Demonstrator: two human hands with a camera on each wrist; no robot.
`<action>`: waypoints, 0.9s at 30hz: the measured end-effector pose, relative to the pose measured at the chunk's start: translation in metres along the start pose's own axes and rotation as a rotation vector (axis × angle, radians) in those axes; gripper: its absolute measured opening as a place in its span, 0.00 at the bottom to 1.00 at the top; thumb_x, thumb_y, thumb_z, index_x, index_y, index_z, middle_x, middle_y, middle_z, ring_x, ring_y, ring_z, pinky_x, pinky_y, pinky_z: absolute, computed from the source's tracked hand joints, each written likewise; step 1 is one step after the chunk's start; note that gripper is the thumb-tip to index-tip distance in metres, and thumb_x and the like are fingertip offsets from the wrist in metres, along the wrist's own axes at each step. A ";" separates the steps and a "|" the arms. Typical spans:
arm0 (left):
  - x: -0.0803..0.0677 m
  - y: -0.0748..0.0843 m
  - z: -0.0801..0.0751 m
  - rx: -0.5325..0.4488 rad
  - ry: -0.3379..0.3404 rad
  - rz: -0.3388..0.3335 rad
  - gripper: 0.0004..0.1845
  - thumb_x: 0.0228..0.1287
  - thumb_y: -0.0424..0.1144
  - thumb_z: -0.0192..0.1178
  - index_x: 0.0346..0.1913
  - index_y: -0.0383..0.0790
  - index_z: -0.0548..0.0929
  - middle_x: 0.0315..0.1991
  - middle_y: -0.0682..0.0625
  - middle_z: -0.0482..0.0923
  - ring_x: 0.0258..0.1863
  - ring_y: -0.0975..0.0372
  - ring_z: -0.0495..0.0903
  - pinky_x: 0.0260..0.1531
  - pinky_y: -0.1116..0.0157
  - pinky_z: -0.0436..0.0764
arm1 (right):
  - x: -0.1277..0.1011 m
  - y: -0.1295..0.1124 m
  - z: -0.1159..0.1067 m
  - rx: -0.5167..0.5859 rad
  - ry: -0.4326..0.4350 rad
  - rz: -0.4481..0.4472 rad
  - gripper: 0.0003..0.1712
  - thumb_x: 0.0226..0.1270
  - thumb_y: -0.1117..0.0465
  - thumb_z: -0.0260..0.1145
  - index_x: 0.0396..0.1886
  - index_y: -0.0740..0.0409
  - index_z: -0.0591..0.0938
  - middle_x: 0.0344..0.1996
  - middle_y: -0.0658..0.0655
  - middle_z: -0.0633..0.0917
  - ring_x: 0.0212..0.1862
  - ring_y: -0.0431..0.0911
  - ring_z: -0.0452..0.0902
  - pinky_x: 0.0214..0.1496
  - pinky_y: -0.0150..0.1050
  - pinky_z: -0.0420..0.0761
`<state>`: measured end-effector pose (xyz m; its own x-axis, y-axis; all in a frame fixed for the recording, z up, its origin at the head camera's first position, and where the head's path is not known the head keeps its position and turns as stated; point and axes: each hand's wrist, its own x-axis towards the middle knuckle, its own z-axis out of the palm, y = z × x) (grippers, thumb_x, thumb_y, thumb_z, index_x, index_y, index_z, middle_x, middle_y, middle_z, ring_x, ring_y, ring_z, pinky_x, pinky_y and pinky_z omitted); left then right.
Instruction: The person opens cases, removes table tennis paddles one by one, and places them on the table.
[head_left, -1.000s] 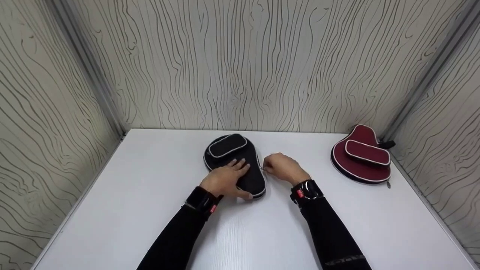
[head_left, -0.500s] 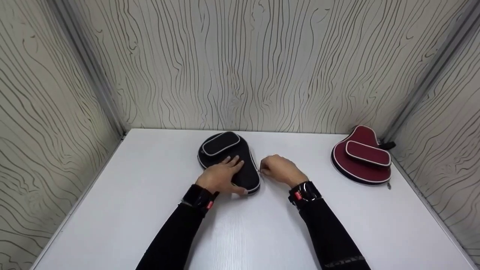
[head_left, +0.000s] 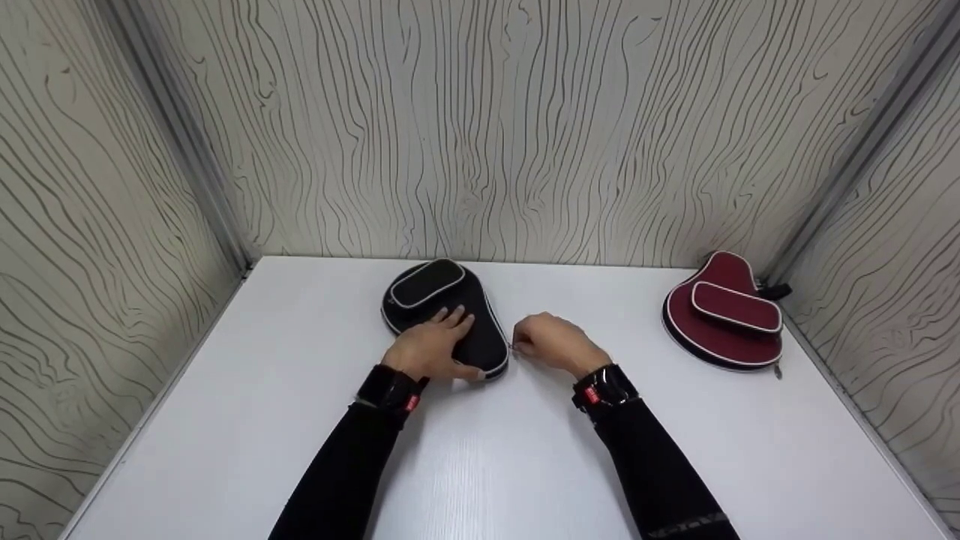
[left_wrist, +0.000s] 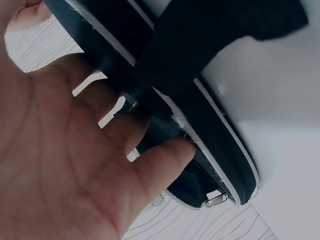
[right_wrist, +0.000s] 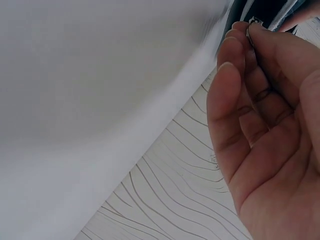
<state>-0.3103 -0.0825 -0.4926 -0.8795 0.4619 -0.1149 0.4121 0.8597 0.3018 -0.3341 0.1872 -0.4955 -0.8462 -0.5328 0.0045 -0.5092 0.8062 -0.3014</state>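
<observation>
On the white table (head_left: 225,390) my left hand (head_left: 435,346) lies flat, steadying the black case (head_left: 439,315), so my right hand (head_left: 551,343) can pinch its zipper pull (right_wrist: 252,22).

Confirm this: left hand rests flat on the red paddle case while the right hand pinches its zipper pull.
Wrong colour. The left hand rests on the black paddle case, and the right hand pinches its zipper pull; the head view shows it. The red paddle case lies untouched at the far right.
</observation>
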 end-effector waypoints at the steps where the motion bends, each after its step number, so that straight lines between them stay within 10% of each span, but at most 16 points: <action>1: 0.000 -0.001 0.000 0.000 0.000 -0.004 0.60 0.72 0.72 0.76 0.96 0.46 0.64 0.98 0.44 0.55 0.98 0.42 0.55 0.95 0.44 0.67 | 0.000 -0.001 0.000 0.002 -0.001 -0.003 0.07 0.83 0.63 0.76 0.41 0.59 0.96 0.38 0.55 0.96 0.40 0.46 0.89 0.49 0.52 0.94; 27: -0.004 -0.010 -0.007 -0.021 0.007 -0.048 0.61 0.73 0.71 0.76 0.96 0.43 0.63 0.98 0.40 0.54 0.97 0.36 0.57 0.93 0.39 0.70 | -0.001 -0.022 0.005 0.038 -0.103 -0.081 0.09 0.82 0.62 0.79 0.36 0.57 0.95 0.34 0.50 0.94 0.35 0.37 0.79 0.43 0.38 0.86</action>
<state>-0.3124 -0.0940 -0.4884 -0.8998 0.4185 -0.1231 0.3641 0.8760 0.3164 -0.3215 0.1682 -0.4941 -0.7811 -0.6208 -0.0667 -0.5672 0.7501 -0.3400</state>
